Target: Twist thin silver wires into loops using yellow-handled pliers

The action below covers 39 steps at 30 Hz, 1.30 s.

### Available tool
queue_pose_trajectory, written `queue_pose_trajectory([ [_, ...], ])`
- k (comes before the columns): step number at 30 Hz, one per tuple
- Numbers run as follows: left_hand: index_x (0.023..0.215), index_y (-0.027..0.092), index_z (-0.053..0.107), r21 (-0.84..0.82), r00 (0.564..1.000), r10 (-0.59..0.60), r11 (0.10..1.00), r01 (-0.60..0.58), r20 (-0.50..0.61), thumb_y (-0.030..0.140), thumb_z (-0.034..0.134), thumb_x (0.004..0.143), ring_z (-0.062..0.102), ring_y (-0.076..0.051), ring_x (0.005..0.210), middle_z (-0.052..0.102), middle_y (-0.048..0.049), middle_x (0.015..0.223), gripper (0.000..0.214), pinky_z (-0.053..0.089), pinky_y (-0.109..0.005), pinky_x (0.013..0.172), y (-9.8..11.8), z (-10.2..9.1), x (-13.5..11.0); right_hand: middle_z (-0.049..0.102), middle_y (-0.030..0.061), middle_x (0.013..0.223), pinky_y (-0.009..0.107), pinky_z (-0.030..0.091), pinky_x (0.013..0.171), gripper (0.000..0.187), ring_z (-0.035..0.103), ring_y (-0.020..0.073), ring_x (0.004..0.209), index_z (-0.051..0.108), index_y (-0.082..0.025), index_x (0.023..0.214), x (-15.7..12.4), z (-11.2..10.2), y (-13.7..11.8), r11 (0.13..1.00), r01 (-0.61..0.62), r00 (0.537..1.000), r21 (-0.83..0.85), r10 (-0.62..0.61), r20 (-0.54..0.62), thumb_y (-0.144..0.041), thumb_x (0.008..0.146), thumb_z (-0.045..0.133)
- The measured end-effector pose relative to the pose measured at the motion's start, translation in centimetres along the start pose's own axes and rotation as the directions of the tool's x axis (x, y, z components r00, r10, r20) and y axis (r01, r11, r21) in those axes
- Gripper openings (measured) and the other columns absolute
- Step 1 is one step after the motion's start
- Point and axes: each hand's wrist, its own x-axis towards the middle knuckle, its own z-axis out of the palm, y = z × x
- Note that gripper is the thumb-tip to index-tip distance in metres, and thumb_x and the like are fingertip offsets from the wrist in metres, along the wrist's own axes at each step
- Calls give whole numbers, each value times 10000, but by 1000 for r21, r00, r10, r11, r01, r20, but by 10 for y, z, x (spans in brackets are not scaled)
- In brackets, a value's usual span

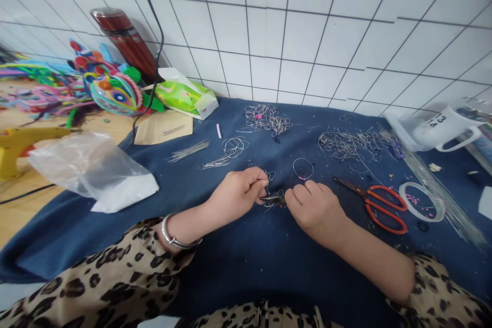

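My right hand is closed around a pair of dark pliers, whose jaws point left. Pinched between the fingertips of my left hand is a thin wire, right at the pliers' tip; whether the jaws grip it is too small to tell. Just behind my right hand lies a wire ring with a bit of pink on it. A round coil of wire and a bundle of short wire pieces rest beyond my left hand.
Orange-handled scissors and a clear ring dish with pink beads lie right. Wire tangles sit further back. A white mug stands back right. On the left are a plastic bag, a yellow glue gun and a red flask.
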Motion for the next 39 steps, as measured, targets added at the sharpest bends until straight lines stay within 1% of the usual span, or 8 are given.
queue_pose_trajectory([
  [2, 827, 174, 530, 173, 996, 82, 982, -73, -44, 207, 393, 870, 610, -112, 615, 626, 6, 684, 147, 468, -219, 596, 1, 0, -2, 484, 16, 640, 306, 226, 564, 124, 390, 142, 641, 536, -176, 720, 1, 0, -3, 998, -48, 997, 28, 46, 57, -119, 807, 468],
  [5, 890, 171, 536, 350, 983, 175, 925, -148, -49, 215, 375, 884, 612, -134, 658, 637, -15, 735, 167, 460, -238, 609, 0, 2, -5, 500, 17, 653, 299, 236, 568, 122, 416, 152, 655, 521, -186, 690, 2, 0, -5, 989, -117, 985, 92, 104, 137, -157, 805, 490],
  [11, 968, 155, 524, 560, 938, 347, 778, -285, -5, 226, 349, 904, 628, -160, 667, 645, -45, 724, 199, 471, -261, 612, -6, 7, -10, 540, 12, 676, 273, 266, 567, 148, 470, 139, 660, 557, -190, 710, 2, 0, -5, 956, -229, 957, 183, 187, 220, -275, 823, 513],
  [15, 990, 148, 515, 626, 892, 451, 694, -357, 8, 182, 357, 889, 637, -171, 703, 662, -64, 767, 190, 501, -284, 631, -8, 7, -12, 556, 4, 691, 260, 282, 564, 172, 498, 127, 657, 566, -195, 726, 1, 3, -6, 928, -295, 938, 230, 236, 252, -317, 831, 507],
  [19, 1004, 141, 509, 669, 827, 563, 619, -412, -12, 122, 398, 852, 644, -182, 721, 681, -76, 835, 189, 519, -305, 643, -7, 5, -14, 570, 4, 724, 246, 315, 597, 183, 517, 124, 684, 578, -196, 763, 0, 8, -6, 889, -342, 930, 304, 273, 247, -341, 839, 494],
  [29, 1050, 150, 486, 685, 703, 711, 503, -527, 20, 49, 456, 802, 648, -178, 844, 684, -70, 890, 270, 533, -303, 749, -2, 3, -21, 540, -9, 679, 219, 338, 602, 219, 496, 103, 644, 582, -187, 711, 4, -1, 3, 769, -393, 909, 504, 243, 338, -373, 814, 529],
  [35, 1029, 116, 494, 694, 683, 730, 481, -535, 20, 39, 487, 785, 644, -187, 859, 682, -93, 908, 255, 541, -309, 750, -2, 7, -21, 543, -14, 666, 218, 327, 585, 236, 494, 102, 634, 606, -194, 716, 6, -2, 10, 698, -432, 885, 571, 206, 418, -404, 802, 543],
  [39, 1015, 99, 510, 688, 653, 757, 483, -542, -17, 43, 499, 774, 645, -182, 825, 681, -89, 876, 247, 546, -306, 734, -4, 10, -18, 545, -25, 662, 214, 320, 571, 236, 489, 96, 621, 612, -202, 732, 7, -1, 14, 635, -461, 865, 620, 163, 475, -426, 785, 563],
])
